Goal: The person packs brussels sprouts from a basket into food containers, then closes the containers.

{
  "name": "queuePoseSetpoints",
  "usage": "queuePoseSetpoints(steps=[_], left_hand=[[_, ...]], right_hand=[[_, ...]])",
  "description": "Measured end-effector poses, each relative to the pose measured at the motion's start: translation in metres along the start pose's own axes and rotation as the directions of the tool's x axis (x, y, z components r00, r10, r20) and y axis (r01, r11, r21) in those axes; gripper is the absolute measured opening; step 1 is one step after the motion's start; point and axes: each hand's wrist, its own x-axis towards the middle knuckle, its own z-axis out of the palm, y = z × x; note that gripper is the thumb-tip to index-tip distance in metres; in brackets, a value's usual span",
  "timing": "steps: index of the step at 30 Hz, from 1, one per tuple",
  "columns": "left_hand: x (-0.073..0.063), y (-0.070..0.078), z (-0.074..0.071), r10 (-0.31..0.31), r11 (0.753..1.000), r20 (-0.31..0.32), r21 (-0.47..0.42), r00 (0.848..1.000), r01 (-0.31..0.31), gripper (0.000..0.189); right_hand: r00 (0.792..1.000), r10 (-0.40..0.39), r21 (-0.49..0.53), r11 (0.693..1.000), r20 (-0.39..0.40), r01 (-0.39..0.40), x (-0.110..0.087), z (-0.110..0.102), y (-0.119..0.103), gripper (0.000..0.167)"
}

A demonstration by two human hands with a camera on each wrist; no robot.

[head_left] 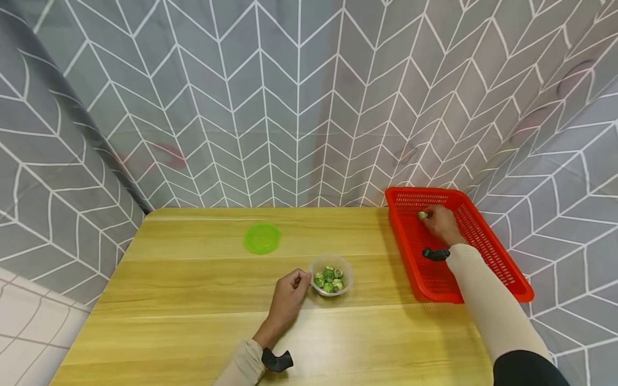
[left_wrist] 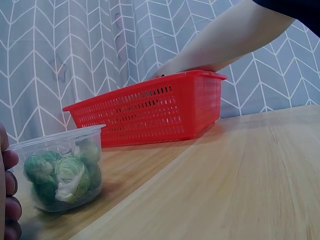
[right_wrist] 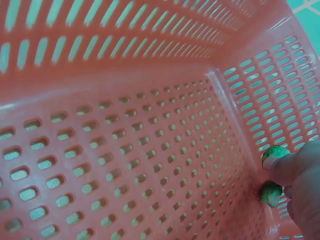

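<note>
A clear round plastic tub (head_left: 331, 292) holding several Brussels sprouts (head_left: 329, 274) stands on the table. At its left edge, my left hand (head_left: 287, 298) pinches the rim between thumb and curled fingers; the left wrist view catches only some fingertips (left_wrist: 12, 207) beside the tub. Over on the right, my right hand (head_left: 441, 224) reaches down into a red slotted basket (head_left: 403, 241). Its thumb and fingers pinch a Brussels sprout (right_wrist: 274, 154) near the basket's end wall. A second sprout (right_wrist: 270, 193) shows just below, right by the fingers.
Behind the tub, to its left, a bright green round lid (head_left: 262, 238) lies flat on the wooden table (head_left: 193, 300). Grey patterned curtain (head_left: 289, 107) hangs along the back and both sides. The basket's raised walls surround the right hand.
</note>
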Motion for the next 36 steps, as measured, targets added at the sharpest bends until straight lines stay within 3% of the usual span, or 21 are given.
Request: queuePoseSetpoints(steps=[11,27,36], left_hand=[[0.000,0.001,0.000,-0.021,1.000,0.005,-0.004,1.000,0.021,0.039],[-0.003,0.002,0.000,-0.026,1.000,0.000,0.011,1.000,0.026,0.042],[-0.003,0.002,0.000,-0.027,0.999,-0.016,0.037,1.000,0.028,0.039]], right_hand=[[0.999,0.035,0.078,0.996,0.019,-0.036,-0.015,-0.011,-0.013,0.030],[0.997,0.020,0.161,0.987,-0.077,-0.008,-0.053,-0.024,-0.039,0.030],[0.991,-0.009,0.231,0.972,-0.132,0.039,-0.065,-0.035,-0.067,0.029]])
